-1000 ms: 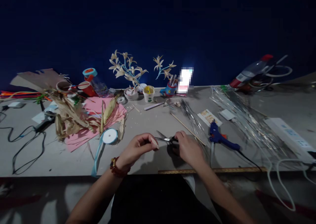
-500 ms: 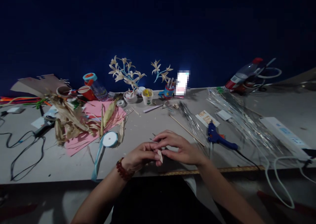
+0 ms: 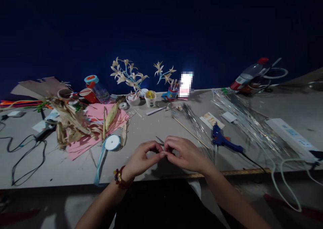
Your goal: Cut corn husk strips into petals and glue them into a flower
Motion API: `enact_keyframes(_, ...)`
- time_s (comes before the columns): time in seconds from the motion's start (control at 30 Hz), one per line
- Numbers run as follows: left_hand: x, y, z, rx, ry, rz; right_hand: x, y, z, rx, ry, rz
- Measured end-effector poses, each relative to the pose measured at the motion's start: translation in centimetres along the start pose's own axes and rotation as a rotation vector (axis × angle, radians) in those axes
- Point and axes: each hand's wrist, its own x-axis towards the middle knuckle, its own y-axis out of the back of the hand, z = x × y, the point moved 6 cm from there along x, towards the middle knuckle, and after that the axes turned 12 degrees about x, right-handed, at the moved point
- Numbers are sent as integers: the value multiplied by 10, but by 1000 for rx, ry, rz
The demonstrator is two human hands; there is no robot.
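Note:
Near the table's front edge, my left hand [image 3: 145,156] and my right hand [image 3: 185,153] meet fingertip to fingertip. Between them is a small pale piece of corn husk [image 3: 163,153], mostly covered by the fingers. Thumb and fingers of both hands are pinched on it. A thin dark pointed thing [image 3: 159,140] shows just behind the fingertips; its kind I cannot make out. Left of my left hand lies a roll of light blue ribbon [image 3: 112,143]. A blue glue gun [image 3: 224,141] lies to the right of my right hand.
Dried corn husks [image 3: 73,121] lie over pink paper [image 3: 83,145] at left. Husk flowers [image 3: 128,74] stand at the back near a paper cup [image 3: 150,99]. A wooden stick [image 3: 190,132], wires [image 3: 196,128] and a power strip [image 3: 292,136] lie at right, with cords over the edge.
My right hand's fingers have curled in and closed on the pale husk piece beside my left fingertips. The left hand has turned, and the piece is now less visible.

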Motion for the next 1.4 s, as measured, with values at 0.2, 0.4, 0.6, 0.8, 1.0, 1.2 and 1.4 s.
enact_keyframes(0.2, -4, 0, 12, 161, -85, 195, -5, -3, 8, 171, -6, 147)
enact_keyframes(0.4, -8, -5, 15, 89, -121, 370, -15, -15, 18, 353, -43, 397)
enact_keyframes(0.6, -13, -3, 12, 152, -133, 486, -20, -13, 11, 295, -4, 523)
enact_keyframes(0.8, -19, 10, 13, 152, -108, 517, -22, -2, 10, 258, 11, 566)
enact_keyframes(1.0, -10, -3, 31, 294, -225, 476, -15, -9, 3, 219, 21, 523)
enact_keyframes(1.2, -16, 9, 22, 458, -215, 680, -21, -6, -3, 165, 77, 622)
enact_keyframes(1.4, -8, 4, 25, 267, -184, 432, -18, -7, 4, 228, 56, 580)
